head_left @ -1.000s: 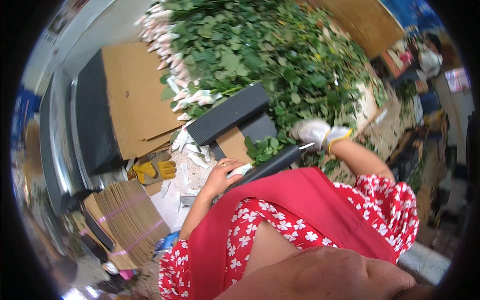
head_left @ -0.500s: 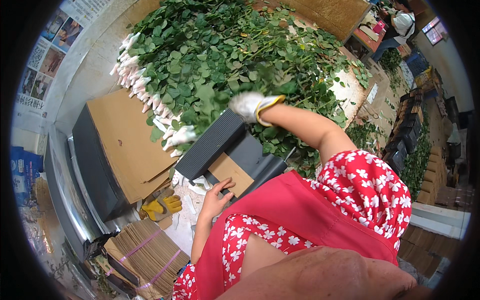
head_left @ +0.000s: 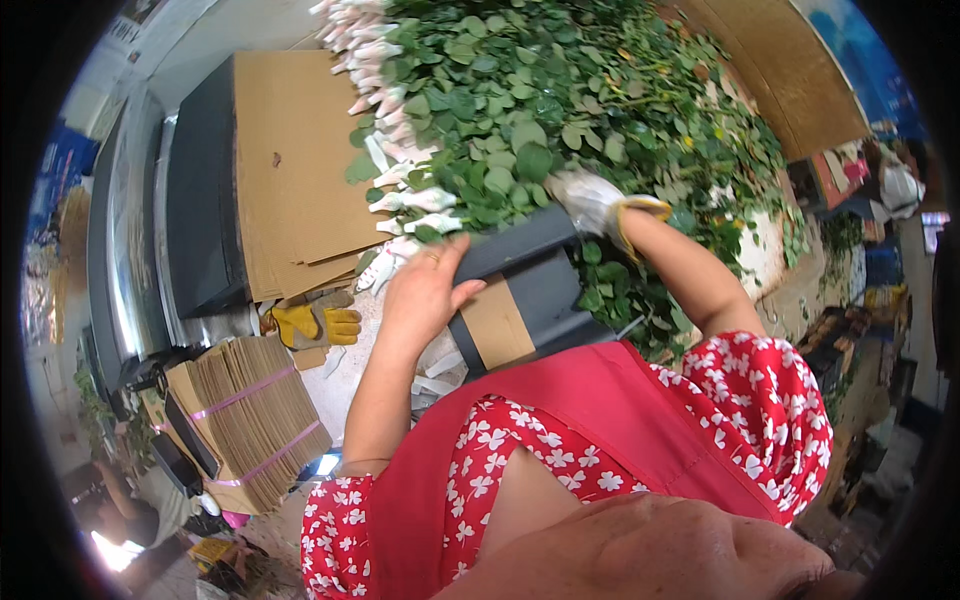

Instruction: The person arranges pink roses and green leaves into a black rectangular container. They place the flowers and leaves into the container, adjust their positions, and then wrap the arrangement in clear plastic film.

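Note:
A dark grey sheet (head_left: 555, 285) lies in front of me with its far edge folded up, and a brown cardboard strip (head_left: 497, 325) rests on it. My bare left hand (head_left: 422, 285) grips the left end of the fold, thumb on the near side, fingers on the far side. At the fold's right end is my right hand (head_left: 592, 205), in a white glove with a yellow-edged cuff; its fingers are blurred among leaves. Beyond the fold spreads a heap of leafy green stems (head_left: 520, 100). Pale pink and white sleeved flower heads (head_left: 415, 200) stick out of its left side.
Brown cardboard sheets (head_left: 290, 170) lie at the left, beside a dark stack (head_left: 205, 180). Nearer are a yellow work glove (head_left: 310, 325) and a cardboard bundle (head_left: 250, 405) tied with pink straps. A tan board (head_left: 770, 75) stands at the back right.
My left hand has moved from the cardboard strip up to the left end of the fold. The ribbed fold now shows narrower. The view has turned, shifting the scene.

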Action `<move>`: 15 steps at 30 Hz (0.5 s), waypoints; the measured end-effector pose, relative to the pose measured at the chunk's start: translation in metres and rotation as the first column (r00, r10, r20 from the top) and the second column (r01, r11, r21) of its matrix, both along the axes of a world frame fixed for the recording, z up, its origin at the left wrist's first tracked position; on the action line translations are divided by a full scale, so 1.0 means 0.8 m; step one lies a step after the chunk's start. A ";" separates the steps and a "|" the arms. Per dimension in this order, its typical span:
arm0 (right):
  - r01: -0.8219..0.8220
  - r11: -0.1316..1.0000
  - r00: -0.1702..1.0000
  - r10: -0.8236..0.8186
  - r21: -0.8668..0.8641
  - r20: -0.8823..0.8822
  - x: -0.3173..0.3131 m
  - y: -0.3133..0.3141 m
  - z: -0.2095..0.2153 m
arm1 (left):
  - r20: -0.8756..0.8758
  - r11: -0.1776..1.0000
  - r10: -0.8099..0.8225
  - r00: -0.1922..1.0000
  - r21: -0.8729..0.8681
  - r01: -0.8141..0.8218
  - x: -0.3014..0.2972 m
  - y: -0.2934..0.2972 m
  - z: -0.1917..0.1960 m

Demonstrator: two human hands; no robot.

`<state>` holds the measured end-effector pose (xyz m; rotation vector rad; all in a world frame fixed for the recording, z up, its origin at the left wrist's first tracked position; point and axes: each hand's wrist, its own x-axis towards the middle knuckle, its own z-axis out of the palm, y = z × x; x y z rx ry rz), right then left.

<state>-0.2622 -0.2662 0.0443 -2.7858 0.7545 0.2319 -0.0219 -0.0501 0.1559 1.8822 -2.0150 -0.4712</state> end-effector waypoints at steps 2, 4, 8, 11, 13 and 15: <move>-0.042 0.993 0.999 0.040 0.115 0.014 -0.001 0.020 0.035 | 0.126 0.966 -0.007 0.992 0.258 -0.026 0.010 0.010 -0.030; 0.040 0.923 0.980 0.038 0.382 -0.195 0.017 0.013 0.090 | 0.153 0.975 -0.004 0.988 0.221 -0.030 0.014 0.009 -0.044; 0.181 0.892 0.940 -0.281 0.415 0.193 -0.013 -0.048 0.103 | 0.157 0.996 0.008 0.988 0.088 -0.022 -0.009 0.023 -0.028; 0.199 0.970 0.974 -0.179 -0.143 0.142 0.030 -0.092 0.128 | 0.190 0.995 0.005 0.982 0.096 -0.023 -0.010 0.024 -0.023; -0.056 0.885 0.994 0.006 -0.462 -0.109 0.043 -0.112 0.068 | 0.186 0.998 -0.018 0.982 0.061 0.007 -0.007 0.022 -0.023; 0.271 0.925 0.962 -0.267 -0.267 0.052 0.066 -0.134 -0.001 | 0.183 0.996 -0.028 0.983 0.086 0.012 -0.005 0.019 -0.025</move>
